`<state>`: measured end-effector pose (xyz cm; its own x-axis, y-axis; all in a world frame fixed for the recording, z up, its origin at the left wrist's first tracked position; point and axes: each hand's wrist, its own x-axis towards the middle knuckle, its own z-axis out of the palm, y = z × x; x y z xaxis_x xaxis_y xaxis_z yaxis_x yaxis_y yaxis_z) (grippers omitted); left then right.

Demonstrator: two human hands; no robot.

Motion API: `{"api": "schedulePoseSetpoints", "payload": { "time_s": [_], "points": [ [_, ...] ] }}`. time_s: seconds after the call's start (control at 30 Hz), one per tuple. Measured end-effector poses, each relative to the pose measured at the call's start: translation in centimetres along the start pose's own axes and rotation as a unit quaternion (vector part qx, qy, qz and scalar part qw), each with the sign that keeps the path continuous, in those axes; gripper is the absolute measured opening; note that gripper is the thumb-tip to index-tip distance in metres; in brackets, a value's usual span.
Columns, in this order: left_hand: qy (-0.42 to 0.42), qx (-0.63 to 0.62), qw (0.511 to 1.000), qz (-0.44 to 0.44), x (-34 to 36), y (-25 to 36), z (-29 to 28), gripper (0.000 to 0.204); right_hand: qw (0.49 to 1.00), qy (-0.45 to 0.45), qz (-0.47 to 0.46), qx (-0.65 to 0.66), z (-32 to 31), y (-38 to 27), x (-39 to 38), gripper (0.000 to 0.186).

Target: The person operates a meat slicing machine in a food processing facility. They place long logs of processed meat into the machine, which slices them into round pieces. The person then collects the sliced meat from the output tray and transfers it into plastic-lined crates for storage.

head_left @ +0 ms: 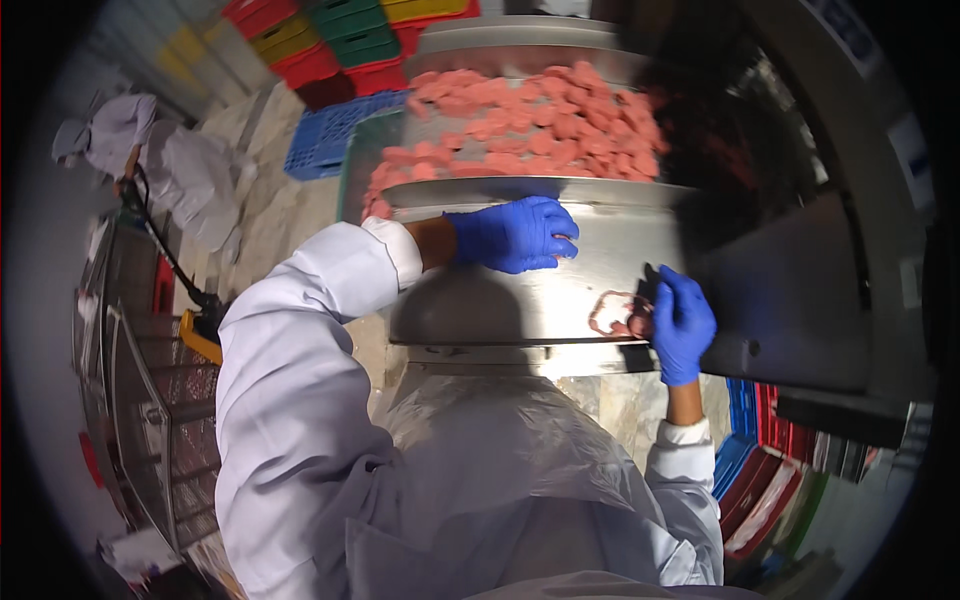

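Big stainless steel vat fills centre frame, heaped with pink raw meat pieces in its top, upper centre. Stacked plastic crates upper left, red, green, yellow, with a blue one lower. Another person in a white coat far left. Left hand, blue glove, lies flat on vat rim just below the meat, fingers together, not gripping anything. Right hand, blue glove, on vat wall, right of centre, fingers pinching a small meat piece against the steel.
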<state>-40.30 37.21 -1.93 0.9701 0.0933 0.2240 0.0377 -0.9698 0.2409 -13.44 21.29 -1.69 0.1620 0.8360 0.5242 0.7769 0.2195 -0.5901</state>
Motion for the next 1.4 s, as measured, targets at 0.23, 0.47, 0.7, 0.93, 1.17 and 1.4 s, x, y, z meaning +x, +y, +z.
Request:
{"api": "schedulePoseSetpoints", "payload": {
  "time_s": [0.23, 0.47, 0.7, 0.93, 1.17, 1.4],
  "points": [
    [0.055, -0.017, 0.997, -0.045, -11.1, 0.0, -2.1, 0.026, 0.999, -0.011, 0.043, 0.02, 1.1, 0.3, -0.4, 0.018],
    [0.033, 0.054, 0.996, 0.07, -21.1, -3.9, -3.6, 0.029, 0.983, 0.053, 0.162, 0.067, 3.8, -1.9, -2.0, 0.023],
    [0.029, 0.066, 0.988, -0.136, -36.0, -14.0, 4.0, 0.056, 0.986, 0.076, 0.118, -0.094, 4.3, -1.5, -2.4, 0.03],
    [0.214, 0.033, 0.967, -0.135, -32.0, -20.1, -6.6, 0.069, 0.94, 0.029, 0.046, -0.336, 5.0, -6.8, 1.2, 0.045],
    [0.259, 0.072, 0.963, 0.021, -13.3, -22.2, -15.7, 0.066, 0.975, 0.078, 0.03, -0.206, 4.2, -8.2, 15.4, 0.049],
    [0.116, 0.06, 0.987, 0.096, 7.8, -22.7, -12.8, 0.065, 0.963, -0.006, 0.25, -0.1, 6.0, 5.1, 19.4, 0.073]
  ]
}}
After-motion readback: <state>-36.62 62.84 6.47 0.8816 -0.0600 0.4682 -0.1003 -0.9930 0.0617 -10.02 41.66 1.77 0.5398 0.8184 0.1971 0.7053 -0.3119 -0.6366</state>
